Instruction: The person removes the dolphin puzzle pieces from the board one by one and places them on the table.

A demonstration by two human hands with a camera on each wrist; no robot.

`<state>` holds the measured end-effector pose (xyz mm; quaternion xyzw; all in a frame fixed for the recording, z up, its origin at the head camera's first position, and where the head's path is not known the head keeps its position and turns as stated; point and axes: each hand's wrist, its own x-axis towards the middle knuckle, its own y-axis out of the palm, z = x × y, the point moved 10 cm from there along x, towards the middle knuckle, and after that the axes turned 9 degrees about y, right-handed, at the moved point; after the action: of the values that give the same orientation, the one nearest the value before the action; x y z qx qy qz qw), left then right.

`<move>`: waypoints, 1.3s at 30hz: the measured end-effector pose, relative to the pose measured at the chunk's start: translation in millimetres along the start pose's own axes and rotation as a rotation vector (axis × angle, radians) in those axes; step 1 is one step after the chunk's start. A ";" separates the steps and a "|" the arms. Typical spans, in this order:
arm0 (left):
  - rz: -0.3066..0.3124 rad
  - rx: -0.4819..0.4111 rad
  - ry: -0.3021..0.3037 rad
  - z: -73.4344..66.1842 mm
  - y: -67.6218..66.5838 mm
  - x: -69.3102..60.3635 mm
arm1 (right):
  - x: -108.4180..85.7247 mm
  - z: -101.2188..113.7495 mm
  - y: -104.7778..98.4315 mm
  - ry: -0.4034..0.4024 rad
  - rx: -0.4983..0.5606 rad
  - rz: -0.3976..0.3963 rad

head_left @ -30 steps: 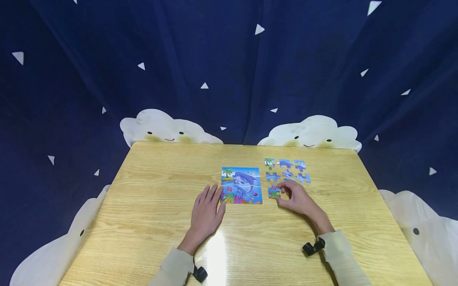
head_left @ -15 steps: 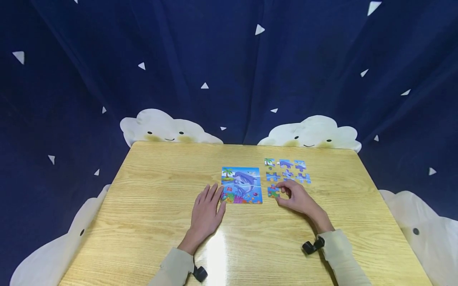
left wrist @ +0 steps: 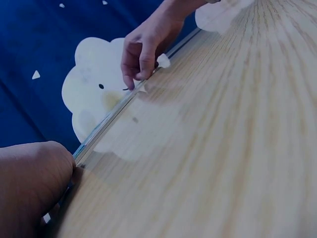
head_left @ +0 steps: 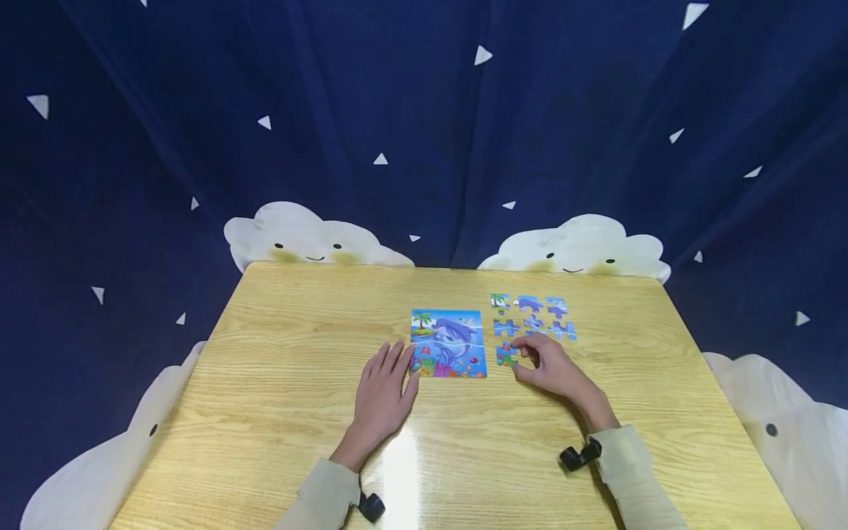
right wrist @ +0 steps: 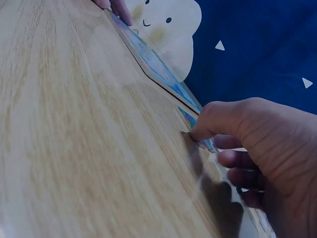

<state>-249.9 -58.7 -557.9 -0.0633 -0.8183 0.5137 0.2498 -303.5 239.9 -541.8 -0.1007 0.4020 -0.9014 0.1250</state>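
Note:
A square dolphin picture board (head_left: 449, 343) lies flat on the wooden table. My left hand (head_left: 383, 394) rests palm down at the board's lower left, fingers straight, index finger and thumb at its edge. To the right of the board, my right hand (head_left: 548, 366) pinches a coral-and-crab jigsaw piece (head_left: 506, 356) between thumb and index finger. In the right wrist view, the thumb is on the edge of the jigsaw piece (right wrist: 187, 118) and the other fingers are curled. Part of that piece is hidden by the hand.
Beyond the right hand, several jigsaw pieces (head_left: 528, 303) lie in loose rows, slightly apart. The wooden table (head_left: 291, 331) extends around both arms, its far edge meeting a navy curtain (head_left: 424, 132) with white clouds.
The coral piece has shifted very slightly left toward the board, with my right hand on it. The left hand stays in place, and the view has tilted a touch.

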 end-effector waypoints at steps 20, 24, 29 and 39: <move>-0.009 0.010 0.003 -0.6 -1.2 0.3 | 18.5 69.2 34.3 -0.161 0.082 0.001; -0.005 0.009 0.003 -0.3 -0.2 0.2 | 23.7 85.1 46.2 -0.194 0.087 0.014; -0.013 0.019 0.006 0.0 -1.0 0.2 | 30.9 91.8 66.1 -0.133 0.021 0.087; -0.004 0.002 -0.003 1.2 0.0 0.2 | 32.2 88.3 86.3 -0.047 -0.076 0.185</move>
<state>-250.6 -59.7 -558.3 -0.0609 -0.8183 0.5142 0.2497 -296.7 112.6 -546.0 -0.0887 0.4405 -0.8675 0.2134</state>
